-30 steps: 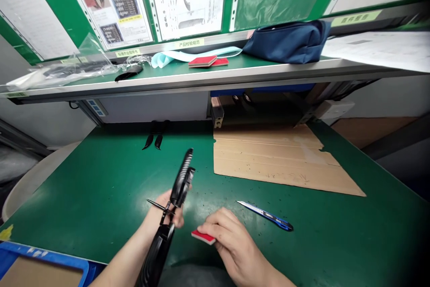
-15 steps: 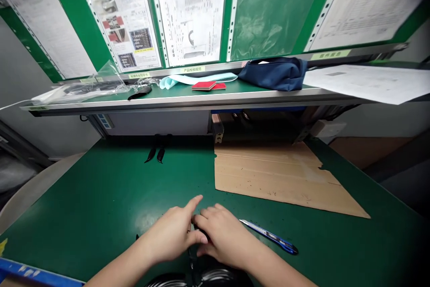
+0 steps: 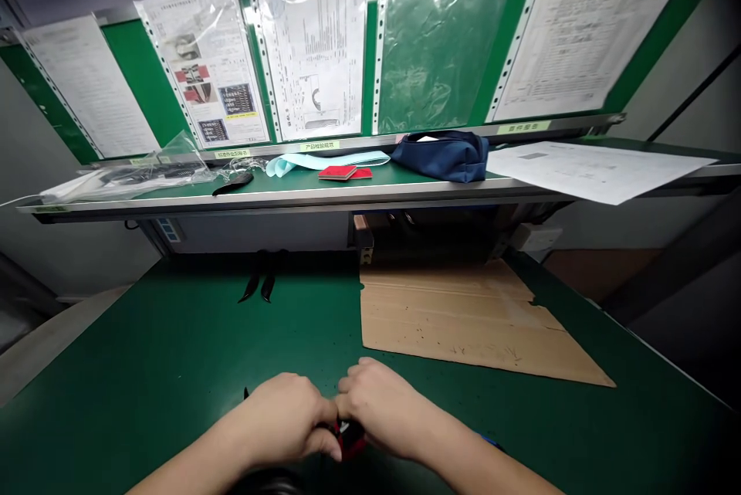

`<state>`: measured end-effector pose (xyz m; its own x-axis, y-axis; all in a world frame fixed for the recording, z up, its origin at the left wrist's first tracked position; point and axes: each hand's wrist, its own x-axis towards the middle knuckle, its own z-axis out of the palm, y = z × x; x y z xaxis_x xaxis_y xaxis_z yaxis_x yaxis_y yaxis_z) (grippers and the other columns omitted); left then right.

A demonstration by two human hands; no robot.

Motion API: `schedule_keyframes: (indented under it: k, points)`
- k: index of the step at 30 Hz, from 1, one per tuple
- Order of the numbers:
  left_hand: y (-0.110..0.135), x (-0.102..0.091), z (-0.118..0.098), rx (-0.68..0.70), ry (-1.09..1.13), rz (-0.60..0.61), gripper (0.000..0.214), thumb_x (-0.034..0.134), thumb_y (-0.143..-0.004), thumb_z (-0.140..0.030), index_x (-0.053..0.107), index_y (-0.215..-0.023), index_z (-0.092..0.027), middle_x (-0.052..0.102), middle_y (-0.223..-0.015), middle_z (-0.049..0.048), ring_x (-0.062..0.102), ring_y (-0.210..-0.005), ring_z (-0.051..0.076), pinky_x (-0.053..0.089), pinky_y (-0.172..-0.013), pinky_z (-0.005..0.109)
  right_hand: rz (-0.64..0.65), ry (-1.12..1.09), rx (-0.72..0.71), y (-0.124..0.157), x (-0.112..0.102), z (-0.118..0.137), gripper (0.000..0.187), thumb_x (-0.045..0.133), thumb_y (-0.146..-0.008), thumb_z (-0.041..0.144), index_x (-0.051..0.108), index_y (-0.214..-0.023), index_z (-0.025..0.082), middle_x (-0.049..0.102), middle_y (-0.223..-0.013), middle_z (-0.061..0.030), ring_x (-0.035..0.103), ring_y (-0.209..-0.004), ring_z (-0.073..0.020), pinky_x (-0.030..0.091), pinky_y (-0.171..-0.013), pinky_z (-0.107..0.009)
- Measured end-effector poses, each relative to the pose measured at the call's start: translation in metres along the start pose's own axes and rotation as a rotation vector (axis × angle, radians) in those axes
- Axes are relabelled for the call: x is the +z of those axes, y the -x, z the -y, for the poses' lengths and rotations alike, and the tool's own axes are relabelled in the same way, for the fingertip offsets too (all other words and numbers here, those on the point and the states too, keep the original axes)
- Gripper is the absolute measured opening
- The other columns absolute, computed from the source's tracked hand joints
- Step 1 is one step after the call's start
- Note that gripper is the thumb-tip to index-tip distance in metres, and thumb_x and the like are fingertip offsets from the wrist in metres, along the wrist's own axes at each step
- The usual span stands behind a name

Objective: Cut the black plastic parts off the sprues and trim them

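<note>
My left hand (image 3: 289,418) and my right hand (image 3: 379,406) meet low in the middle of the head view, fingers curled in against each other. Between them shows a small black piece with a red part (image 3: 352,439); the fingers cover most of it, so its kind cannot be made out. Both hands are closed around this piece. Below my left wrist, a glossy black curved object (image 3: 272,482) is cut off by the frame's bottom edge. A dark pointed tip (image 3: 246,393) sticks out beyond my left wrist.
A cardboard sheet (image 3: 451,321) lies on the green table (image 3: 174,371). My right forearm mostly hides a blue utility knife (image 3: 491,442). Two black curved pieces (image 3: 258,279) lie farther back. The shelf holds red pads (image 3: 336,172), a navy pouch (image 3: 443,157) and paper (image 3: 596,171).
My fingers have curled in closer together, and red now shows between them. My right forearm covers most of the utility knife, which lay in plain sight before. The view has shifted slightly.
</note>
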<state>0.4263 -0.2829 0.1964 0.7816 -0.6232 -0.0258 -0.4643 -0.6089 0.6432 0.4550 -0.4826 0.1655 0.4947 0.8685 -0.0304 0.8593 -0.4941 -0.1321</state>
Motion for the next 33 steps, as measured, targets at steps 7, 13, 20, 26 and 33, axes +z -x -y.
schedule_keyframes:
  k: [7, 13, 20, 26, 33]
  points:
    - [0.008, 0.006, 0.027, -0.458, 0.241, -0.299, 0.037, 0.043, -0.086, -0.055, 0.051, -0.071, -0.022, 0.049, -0.062, -0.0012, 0.038, -0.056, 0.015, 0.021, -0.054, 0.025, -0.535, -0.393, 0.569, 0.011, 0.001, -0.011, 0.01, 0.056, -0.085, 0.026, 0.056, -0.095, 0.025, 0.063, -0.091, -0.0015, 0.059, -0.084, -0.0182, 0.047, -0.068, -0.029]
    - [0.021, 0.043, 0.047, -0.631, 0.373, -0.424, 0.037, 0.039, -0.087, -0.056, 0.046, -0.075, -0.022, 0.046, -0.064, -0.0025, 0.038, -0.059, 0.015, 0.023, -0.057, 0.026, -0.72, -0.287, 0.663, 0.006, 0.038, 0.001, 0.027, 0.054, -0.086, 0.026, 0.051, -0.114, 0.026, 0.053, -0.112, -0.0102, 0.053, -0.103, -0.0289, 0.051, -0.075, -0.041]
    - [0.022, 0.064, 0.054, -0.643, 0.928, -0.726, 0.046, 0.052, -0.077, -0.065, 0.042, -0.071, -0.021, 0.04, -0.062, -0.005, 0.038, -0.057, 0.012, 0.031, -0.057, 0.024, -0.448, -0.384, 0.617, -0.017, 0.057, 0.025, 0.041, 0.061, -0.084, 0.032, 0.051, -0.122, 0.023, 0.062, -0.109, -0.0087, 0.058, -0.1, -0.0276, 0.051, -0.082, -0.039]
    - [0.022, 0.124, 0.057, -0.837, 1.699, -0.729, 0.034, 0.067, -0.077, -0.045, 0.048, -0.074, -0.018, 0.058, -0.061, 0.0014, 0.053, -0.05, 0.012, 0.04, -0.054, 0.023, -0.173, -0.324, 0.628, -0.029, 0.077, 0.024, 0.045, 0.062, -0.08, 0.025, 0.053, -0.123, 0.016, 0.065, -0.106, -0.0112, 0.061, -0.097, -0.0296, 0.045, -0.085, -0.04]
    - [0.05, 0.072, 0.09, -0.721, 0.587, -0.727, 0.037, 0.044, -0.086, -0.055, 0.044, -0.07, -0.021, 0.047, -0.067, 0.0005, 0.043, -0.059, 0.015, 0.027, -0.055, 0.026, -0.066, -0.277, 0.267, -0.058, 0.079, 0.004, 0.032, 0.068, -0.076, 0.034, 0.058, -0.105, 0.026, 0.066, -0.097, -0.0018, 0.061, -0.09, -0.0224, 0.043, -0.079, -0.03]
